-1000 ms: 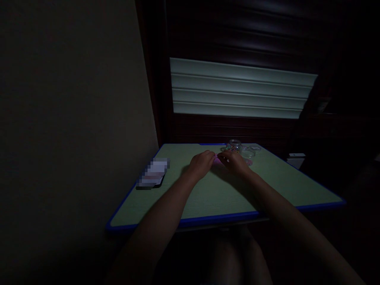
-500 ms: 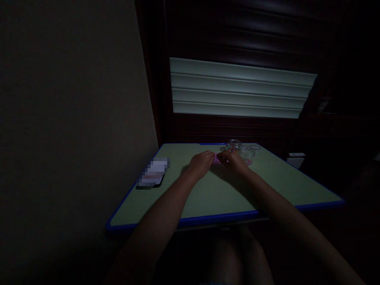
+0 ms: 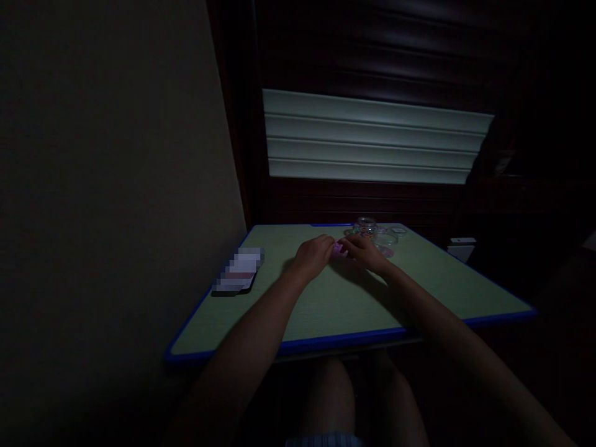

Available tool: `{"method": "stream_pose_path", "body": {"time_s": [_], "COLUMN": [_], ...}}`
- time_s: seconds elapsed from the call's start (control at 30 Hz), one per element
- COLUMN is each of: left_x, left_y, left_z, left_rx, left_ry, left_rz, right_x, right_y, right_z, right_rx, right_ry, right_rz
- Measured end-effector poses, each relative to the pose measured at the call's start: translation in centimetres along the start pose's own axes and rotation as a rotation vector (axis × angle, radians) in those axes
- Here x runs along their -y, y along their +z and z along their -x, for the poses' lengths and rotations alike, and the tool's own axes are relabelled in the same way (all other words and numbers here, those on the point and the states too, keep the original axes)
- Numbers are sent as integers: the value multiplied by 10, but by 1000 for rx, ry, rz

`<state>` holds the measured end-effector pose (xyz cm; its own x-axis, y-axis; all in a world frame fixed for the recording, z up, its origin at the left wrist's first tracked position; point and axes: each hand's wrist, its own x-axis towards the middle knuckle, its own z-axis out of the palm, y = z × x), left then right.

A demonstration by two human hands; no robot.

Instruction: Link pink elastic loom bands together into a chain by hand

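Note:
Between my two hands is a small pink thing [image 3: 338,248]; dim light hides its exact kind. My left hand [image 3: 315,254] has its fingers closed on the left end of it. From the other side my right hand [image 3: 365,251] pinches at its right end, the thumb and forefinger close together. Just behind my right hand stands a clear glass jar [image 3: 367,221] holding many small multicoloured pieces. A low clear round container [image 3: 387,242] with something pink in its bottom sits right of that hand.
The pale green table [image 3: 447,282] has a raised blue edge. A phone-like flat object [image 3: 239,271], blurred out, lies at the left by the wall. A clear round lid [image 3: 397,230] rests at the back right. Behind the table is a slatted panel [image 3: 372,138].
My right hand has shifted slightly left, and more of the pink thing shows between the hands. The camera view has moved a little.

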<state>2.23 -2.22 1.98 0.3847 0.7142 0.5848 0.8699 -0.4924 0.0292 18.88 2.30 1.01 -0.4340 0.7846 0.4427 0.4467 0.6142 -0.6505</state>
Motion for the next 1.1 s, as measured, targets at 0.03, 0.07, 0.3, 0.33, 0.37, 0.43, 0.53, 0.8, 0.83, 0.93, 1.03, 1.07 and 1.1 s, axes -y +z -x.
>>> {"method": "stream_pose_path", "body": {"time_s": [0.03,0.07,0.3,0.33,0.37,0.43,0.53,0.8,0.83,0.93,1.03,1.07,1.1], "left_x": [0,1,1,1,1,1,1,1,1,1,1,1,1], "left_y": [0,0,1,1,1,1,2,3,3,4,5,5,5], "left_z": [0,0,-1,-1,-1,0,-1,0,0,0,-1,-1,-1], "left_rx": [-3,-8,-14,-17,-20,-20,-14,-5,-8,-14,-9,-7,-6], "left_ry": [6,11,19,19,18,18,11,3,6,16,14,11,6], "left_rz": [2,4,40,44,47,48,44,13,12,16,34,41,50], "right_x": [1,1,6,7,7,6,3,0,-1,-4,-7,-8,-8], "right_y": [1,2,4,4,4,4,5,4,3,3,3,3,3], "right_z": [1,2,6,6,6,6,6,1,1,-1,-2,-2,-2], "right_rx": [24,43,97,102,108,110,98,38,28,0,-9,-13,-17], "right_ry": [19,41,135,135,135,133,124,108,95,55,25,19,15], "right_rz": [-28,-56,-168,-180,-190,-203,-207,-141,-125,-50,18,35,47]}}
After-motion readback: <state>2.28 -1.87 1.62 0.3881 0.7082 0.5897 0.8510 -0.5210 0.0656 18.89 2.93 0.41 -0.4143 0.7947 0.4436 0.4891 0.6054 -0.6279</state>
